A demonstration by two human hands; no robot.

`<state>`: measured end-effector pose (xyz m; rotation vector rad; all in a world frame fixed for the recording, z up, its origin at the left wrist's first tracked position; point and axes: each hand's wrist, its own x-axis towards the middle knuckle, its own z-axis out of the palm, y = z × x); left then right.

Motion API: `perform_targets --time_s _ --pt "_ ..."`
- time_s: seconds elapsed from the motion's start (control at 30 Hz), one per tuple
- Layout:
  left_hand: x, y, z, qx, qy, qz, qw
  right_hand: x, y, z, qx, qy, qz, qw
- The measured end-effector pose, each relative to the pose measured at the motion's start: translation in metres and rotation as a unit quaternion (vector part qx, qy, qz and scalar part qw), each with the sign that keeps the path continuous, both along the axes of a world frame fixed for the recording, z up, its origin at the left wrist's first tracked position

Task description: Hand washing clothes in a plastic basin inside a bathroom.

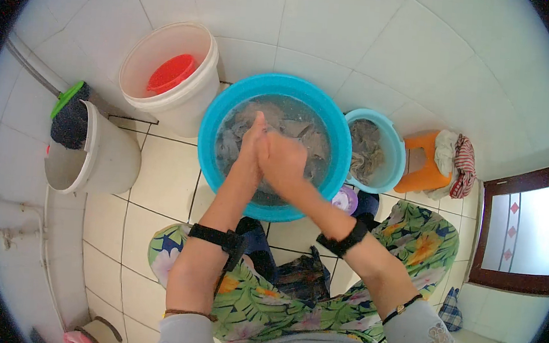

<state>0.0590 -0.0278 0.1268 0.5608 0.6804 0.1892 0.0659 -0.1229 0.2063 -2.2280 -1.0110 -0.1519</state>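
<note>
In the round blue basin point(210, 134), grey laundry point(315, 146) lies soaking in cloudy water. Above it, the person's left hand point(252, 145) and right hand point(283, 162) are pressed together, the right one blurred; I cannot tell whether either is open or closed around anything. Just right of the basin stands a smaller pale-blue tub point(397, 156) holding more wet greyish cloth point(365, 146), then an orange plastic container point(416, 173) with a red-and-white striped cloth point(464, 167) at its far side. Left of the basin, a white bucket point(210, 70) contains a red plastic vessel point(172, 73).
</note>
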Motion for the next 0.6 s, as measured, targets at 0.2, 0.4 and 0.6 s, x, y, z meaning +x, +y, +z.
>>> perform_targets --time_s 0.2,0.4,0.6 --pt "0.010 -0.015 0.024 -0.028 0.022 0.019 0.999 0.029 -0.003 -0.017 -0.096 -0.032 -0.159 0.982" --pt "0.019 -0.033 0.030 -0.029 -0.010 -0.043 0.999 0.042 -0.019 -0.003 -0.186 -0.003 -0.144 0.972" --pt "0.018 -0.024 0.091 0.073 -0.024 -0.136 0.988 0.083 -0.049 -0.007 0.154 0.293 -0.087 0.939"
